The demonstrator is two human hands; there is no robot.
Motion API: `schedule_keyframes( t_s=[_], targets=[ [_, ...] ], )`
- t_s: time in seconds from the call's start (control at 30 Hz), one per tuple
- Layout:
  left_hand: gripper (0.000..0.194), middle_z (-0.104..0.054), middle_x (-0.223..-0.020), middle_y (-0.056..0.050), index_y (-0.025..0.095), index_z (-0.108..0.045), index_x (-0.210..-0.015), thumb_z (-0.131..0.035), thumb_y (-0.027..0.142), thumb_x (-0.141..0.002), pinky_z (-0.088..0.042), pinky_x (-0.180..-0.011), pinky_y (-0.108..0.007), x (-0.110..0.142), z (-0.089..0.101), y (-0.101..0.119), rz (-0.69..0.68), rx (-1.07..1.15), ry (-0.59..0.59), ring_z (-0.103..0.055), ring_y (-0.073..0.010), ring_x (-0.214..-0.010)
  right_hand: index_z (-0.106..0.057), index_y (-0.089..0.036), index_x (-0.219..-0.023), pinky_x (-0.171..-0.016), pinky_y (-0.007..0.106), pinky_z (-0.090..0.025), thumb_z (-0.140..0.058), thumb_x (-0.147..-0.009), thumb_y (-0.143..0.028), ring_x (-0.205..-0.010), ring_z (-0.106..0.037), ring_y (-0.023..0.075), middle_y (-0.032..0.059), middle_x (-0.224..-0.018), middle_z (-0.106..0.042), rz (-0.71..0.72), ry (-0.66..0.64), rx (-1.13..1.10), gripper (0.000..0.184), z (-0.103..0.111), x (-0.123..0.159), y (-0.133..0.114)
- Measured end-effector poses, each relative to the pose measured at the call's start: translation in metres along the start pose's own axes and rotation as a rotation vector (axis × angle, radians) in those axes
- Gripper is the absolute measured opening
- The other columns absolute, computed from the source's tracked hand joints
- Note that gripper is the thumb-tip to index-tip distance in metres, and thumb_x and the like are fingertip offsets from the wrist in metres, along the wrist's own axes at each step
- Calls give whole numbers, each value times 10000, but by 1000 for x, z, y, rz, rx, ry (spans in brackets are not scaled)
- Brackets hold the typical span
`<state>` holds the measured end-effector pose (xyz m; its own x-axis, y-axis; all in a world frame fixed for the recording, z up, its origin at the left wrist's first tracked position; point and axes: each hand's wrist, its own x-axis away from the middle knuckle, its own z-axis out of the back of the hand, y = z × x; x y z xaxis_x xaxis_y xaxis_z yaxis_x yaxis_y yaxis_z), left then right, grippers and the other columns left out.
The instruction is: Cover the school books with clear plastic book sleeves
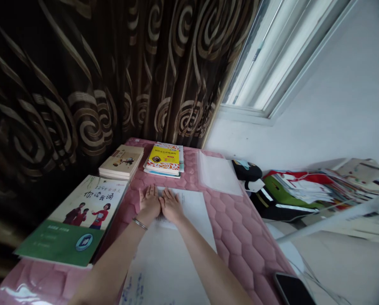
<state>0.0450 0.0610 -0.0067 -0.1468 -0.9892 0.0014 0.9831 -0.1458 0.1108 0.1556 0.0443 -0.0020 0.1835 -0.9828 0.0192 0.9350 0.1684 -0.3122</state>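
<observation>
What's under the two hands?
White paper with faint lines of text, lying on the pink patterned surface. The left hand and right hand cover part of it, so whatever is directly beneath them can't be seen.

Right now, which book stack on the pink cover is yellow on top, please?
The stack right of the beige books; the large book is green and pale.

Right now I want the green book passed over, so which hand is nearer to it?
Left. The left hand is to the right of the green book, with pink cover between; the right hand is farther right, beyond the left hand.
</observation>
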Motion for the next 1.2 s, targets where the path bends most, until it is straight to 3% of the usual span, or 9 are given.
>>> schedule_keyframes(
  t_s=[0.1, 0.27, 0.37, 0.57, 0.73, 0.83, 0.9, 1.03, 1.2],
  targets=[
    [589, -273, -1581, -172, 81, -303, -1511, -258, 228, -943, -56, -1186, -587, 0, 1, 1, 0, -1, 24, -275, -272, -1460, -332, -92, -1505, -1204, 431, -112, -190, -1023, -378, -1493, -154, 203, 103, -1597, -243, -64, -5, 19, 578, 1, -1, 10],
    [599, -274, -1576, -182, 56, -306, -1504, -268, 295, -956, -37, -1184, -598, 0, 3, 3, 5, -14, 6, -288, -277, -1453, -217, -65, -1536, -1201, 426, -113, -172, -1017, -376, -1499, -125, 209, 110, -1616, -155, -344, -12, 132, 606, 16, 17, 69],
    [595, -266, -1582, -178, 66, -308, -1506, -266, 287, -955, -44, -1183, -600, 0, 3, 3, 6, -20, 6, -281, -273, -1457, -202, -59, -1539, -1201, 403, -115, -185, -1012, -365, -1498, -130, 210, 100, -1617, -169, -369, -4, 182, 609, 20, 27, 90],
    [581, -246, -1589, -187, 95, -318, -1508, -272, 270, -955, -18, -1149, -670, 0, 6, 16, 19, -17, -17, -238, -320, -1468, -203, -33, -1534, -1202, 416, -103, -188, -1008, -357, -1494, -145, 241, 107, -1615, -179, -359, 9, 217, 619, 14, 27, 90],
    [552, -273, -1594, -128, 171, -352, -1502, -291, 299, -968, -11, -1160, -654, 0, -3, 65, -256, 63, -54, -212, -290, -1480, -205, -27, -1533, -1203, 405, -92, -212, -1004, -351, -1495, -142, 232, 115, -1612, -182, -340, 13, 241, 619, 12, 28, 92],
    [549, -286, -1593, -105, 234, -327, -1514, -289, 285, -969, -61, -1155, -667, -1, -11, 80, -307, 104, -71, -240, -290, -1471, -206, -22, -1531, -1202, 408, -100, -233, -999, -344, -1494, -150, 235, 124, -1608, -191, -322, 17, 243, 622, 14, 30, 92],
    [558, -281, -1594, -108, 222, -313, -1521, -284, 288, -968, -51, -1160, -662, -2, -12, 72, -251, 90, -53, -244, -299, -1468, -213, -24, -1530, -1202, 410, -104, -227, -1000, -349, -1493, -156, 235, 121, -1609, -187, -326, 20, 237, 622, 14, 30, 91],
    [583, -250, -1600, -128, 158, -295, -1525, -264, 335, -971, 12, -1167, -643, -5, -4, 32, -71, 38, -22, -227, -298, -1474, -209, -29, -1532, -1204, 404, -102, -195, -1005, -361, -1495, -146, 230, 106, -1613, -183, -343, 15, 237, 623, 13, 28, 92],
    [588, -219, -1613, -99, 176, -279, -1531, -248, 353, -971, 22, -1160, -654, -5, 1, 8, -43, 18, -51, -196, -294, -1484, -211, -40, -1535, -1199, 437, -120, -210, -1004, -344, -1493, -150, 249, 114, -1619, -157, -385, 0, 240, 612, 16, 25, 89]
  ],
)
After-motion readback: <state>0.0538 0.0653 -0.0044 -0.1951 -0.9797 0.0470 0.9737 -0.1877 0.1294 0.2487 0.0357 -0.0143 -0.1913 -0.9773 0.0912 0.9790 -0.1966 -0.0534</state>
